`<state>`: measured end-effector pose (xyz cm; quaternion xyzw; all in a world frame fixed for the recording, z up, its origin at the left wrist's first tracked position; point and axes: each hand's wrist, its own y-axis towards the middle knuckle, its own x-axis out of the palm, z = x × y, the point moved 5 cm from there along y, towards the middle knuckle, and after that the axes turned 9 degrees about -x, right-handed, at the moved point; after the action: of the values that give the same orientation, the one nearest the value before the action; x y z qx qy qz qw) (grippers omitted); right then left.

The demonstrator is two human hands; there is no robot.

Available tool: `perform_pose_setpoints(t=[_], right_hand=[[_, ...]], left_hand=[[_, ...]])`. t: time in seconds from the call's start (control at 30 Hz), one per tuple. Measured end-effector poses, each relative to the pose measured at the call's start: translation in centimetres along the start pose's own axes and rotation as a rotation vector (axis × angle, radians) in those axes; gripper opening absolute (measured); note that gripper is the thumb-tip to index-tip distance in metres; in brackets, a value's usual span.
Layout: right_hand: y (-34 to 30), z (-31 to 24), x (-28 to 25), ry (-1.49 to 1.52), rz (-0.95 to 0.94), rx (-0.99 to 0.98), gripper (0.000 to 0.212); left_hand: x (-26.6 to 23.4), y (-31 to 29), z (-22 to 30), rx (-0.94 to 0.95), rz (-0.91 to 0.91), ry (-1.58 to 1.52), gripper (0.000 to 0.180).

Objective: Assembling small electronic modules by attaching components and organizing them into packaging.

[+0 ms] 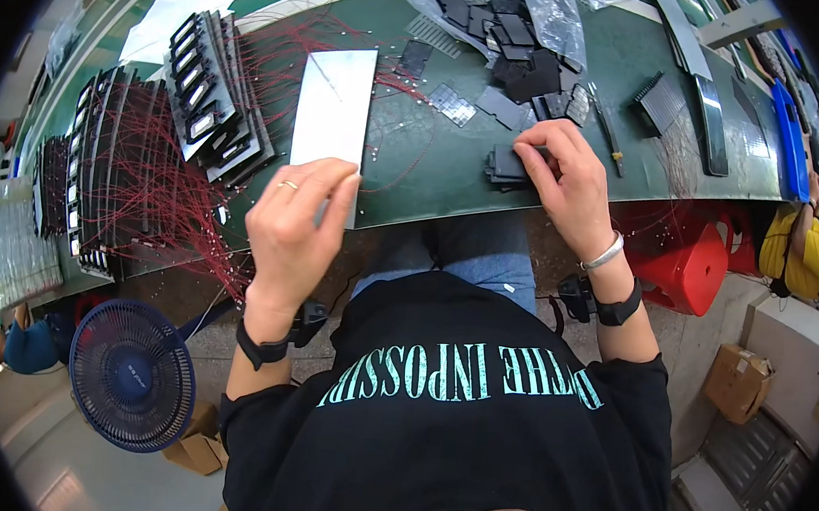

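Observation:
A flat white rectangular panel [337, 99] lies on the green table. Over its near end is my left hand [300, 219], thumb and fingertips pinched together; whatever may be between them is too small to make out. To the right, my right hand [567, 176] has its fingers closed at a small stack of thin black sheets [503, 165] close to the table's front edge. Thumb and index finger grip the stack's right side. Behind the stack lies a loose heap of similar black sheets [527, 69], partly on clear plastic.
Black frames [203, 89] with tangled red wires [178, 235] stand in rows at the left. A pen-like tool [606, 132], a black finned block [660, 104] and a blue tray [791, 140] lie rightward. Below are a red stool [689, 266] and a blue fan [133, 376].

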<state>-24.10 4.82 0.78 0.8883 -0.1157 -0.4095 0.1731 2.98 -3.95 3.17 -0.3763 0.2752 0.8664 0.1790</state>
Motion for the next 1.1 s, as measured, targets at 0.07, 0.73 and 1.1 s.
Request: perform_pose_setpoints(t=[0.07, 0.73, 1.1], right_hand=[[0.1, 0.2, 0.7, -0.022, 0.018, -0.064, 0.006], [2.7, -8.5, 3.0, 0.343, -0.162, -0.204, 0.029], [4.5, -8.1, 4.4, 0.3, -0.136, -0.313, 0.008]], left_hand=[[-1.1, -0.5, -1.4, -0.055, 0.01, 0.127, 0.028], [1.2, -0.3, 1.3, -0.53, -0.443, -0.808, 0.019], [3.7, -0.2, 0.5, -0.555, -0.658, -0.874, 0.022]])
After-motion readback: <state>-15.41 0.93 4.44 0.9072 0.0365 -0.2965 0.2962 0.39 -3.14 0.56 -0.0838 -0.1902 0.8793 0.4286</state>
